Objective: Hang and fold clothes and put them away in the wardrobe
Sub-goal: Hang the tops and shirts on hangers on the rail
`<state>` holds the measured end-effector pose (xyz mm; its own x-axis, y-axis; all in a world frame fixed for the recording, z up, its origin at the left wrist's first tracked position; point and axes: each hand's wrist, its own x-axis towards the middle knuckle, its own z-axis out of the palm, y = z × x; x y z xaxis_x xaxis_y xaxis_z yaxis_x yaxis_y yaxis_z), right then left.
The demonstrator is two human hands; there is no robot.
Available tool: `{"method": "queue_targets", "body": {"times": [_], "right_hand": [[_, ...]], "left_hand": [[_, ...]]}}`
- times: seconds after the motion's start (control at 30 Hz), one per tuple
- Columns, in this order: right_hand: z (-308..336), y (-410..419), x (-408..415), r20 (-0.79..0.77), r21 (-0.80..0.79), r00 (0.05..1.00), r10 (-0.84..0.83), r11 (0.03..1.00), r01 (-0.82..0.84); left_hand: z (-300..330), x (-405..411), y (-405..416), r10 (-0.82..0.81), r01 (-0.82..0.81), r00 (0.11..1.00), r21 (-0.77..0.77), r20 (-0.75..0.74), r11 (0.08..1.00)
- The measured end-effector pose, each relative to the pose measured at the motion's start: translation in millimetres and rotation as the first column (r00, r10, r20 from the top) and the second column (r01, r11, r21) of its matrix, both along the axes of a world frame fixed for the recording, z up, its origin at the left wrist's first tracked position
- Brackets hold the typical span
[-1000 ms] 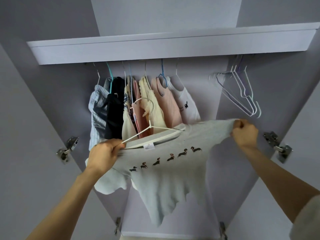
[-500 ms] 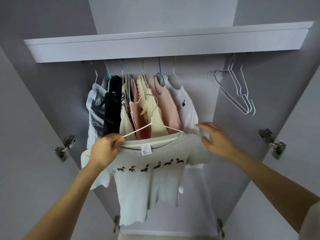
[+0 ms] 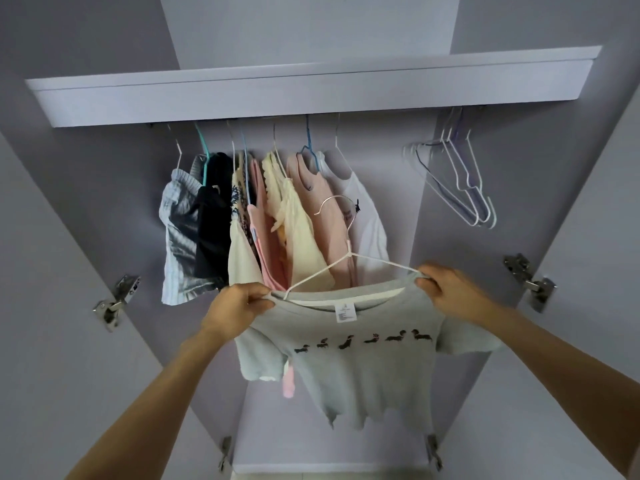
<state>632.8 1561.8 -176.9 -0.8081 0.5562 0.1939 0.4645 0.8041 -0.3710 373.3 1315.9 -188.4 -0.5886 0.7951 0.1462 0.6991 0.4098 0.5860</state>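
Note:
A grey T-shirt [image 3: 363, 368] with a row of small dog prints hangs on a white wire hanger [image 3: 349, 251], held up in front of the open wardrobe. My left hand [image 3: 235, 306] grips the shirt's left shoulder together with the hanger's left end. My right hand [image 3: 446, 289] pinches the right shoulder at the hanger's right end. The hanger's hook points up toward the rail, well below it and free of it.
Several garments [image 3: 270, 223] hang on the rail's left half, under a white shelf [image 3: 311, 91]. A bunch of empty wire hangers [image 3: 460, 181] hangs at the right. Open doors with metal hinges [image 3: 117, 299] flank both sides.
My right hand let go of the sleeve it had stretched out, then moved in and took the right shoulder. The shirt now hangs squarer on the hanger and sits further right.

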Motion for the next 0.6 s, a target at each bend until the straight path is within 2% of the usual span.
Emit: {"method": "queue_targets", "body": {"times": [0.07, 0.17, 0.27, 0.33, 0.43, 0.5, 0.6], "right_hand": [[0.3, 5.7, 6.3, 0.180, -0.066, 0.983, -0.030, 0.997, 0.043], [4.7, 9.2, 20.0, 0.439, -0.102, 0.898, -0.041, 0.990, 0.095], [9.7, 8.8, 35.2, 0.585, -0.169, 0.811, 0.002, 0.978, 0.120], [13.1, 8.9, 43.9, 0.650, -0.169, 0.760, 0.000, 0.975, 0.145], [18.8, 10.5, 48.4, 0.706, -0.022, 0.697, -0.127, 0.979, 0.201], [24.1, 16.6, 49.6, 0.691, 0.055, 0.685, -0.230, 0.962, 0.268], [30.3, 25.3, 49.7, 0.603, 0.043, 0.721, -0.342, 0.916, 0.399]], "left_hand": [[-1.2, 6.9, 12.2, 0.023, -0.024, 0.999, -0.008, -0.037, 1.000], [-5.8, 18.6, 38.5, 0.011, -0.011, 1.000, 0.020, -0.023, 1.000], [-8.1, 27.9, 60.9, -0.081, 0.080, 0.996, -0.045, -0.022, 0.996], [-7.8, 34.8, 77.3, -0.131, 0.126, 0.990, -0.084, -0.056, 0.988], [-2.7, 42.4, 100.3, -0.160, 0.154, 0.980, -0.057, -0.120, 0.986], [6.1, 48.3, 117.0, -0.161, 0.153, 0.969, -0.054, -0.187, 0.987], [22.5, 60.5, 139.7, -0.137, 0.134, 0.940, -0.032, -0.312, 0.990]]}}
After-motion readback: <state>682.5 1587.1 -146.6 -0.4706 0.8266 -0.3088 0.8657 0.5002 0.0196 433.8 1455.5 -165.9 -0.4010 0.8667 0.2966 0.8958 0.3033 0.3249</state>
